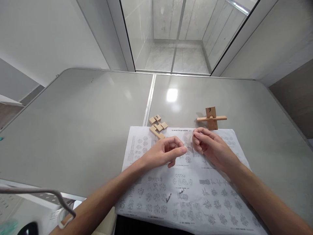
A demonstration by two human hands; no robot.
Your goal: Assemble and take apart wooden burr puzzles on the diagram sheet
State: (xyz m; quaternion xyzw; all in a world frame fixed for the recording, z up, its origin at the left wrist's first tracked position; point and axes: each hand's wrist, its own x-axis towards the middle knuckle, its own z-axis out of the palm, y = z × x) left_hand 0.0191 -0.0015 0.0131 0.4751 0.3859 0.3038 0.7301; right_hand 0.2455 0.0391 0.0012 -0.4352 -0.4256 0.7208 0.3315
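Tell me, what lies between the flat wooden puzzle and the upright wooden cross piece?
In the head view, only bare grey table separates the flat wooden puzzle from the cross piece; the printed sheet begins just nearer.

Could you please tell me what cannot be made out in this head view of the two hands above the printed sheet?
- Whether the left hand or right hand pinches anything: the curled fingers hide it.
- The diagrams and text on the printed sheet: too small and blurred.
- The sheet's near edge: cut off by the frame bottom.
- The flat wooden puzzle and the cross-shaped wooden puzzle: handwritten marks too small to be sure.
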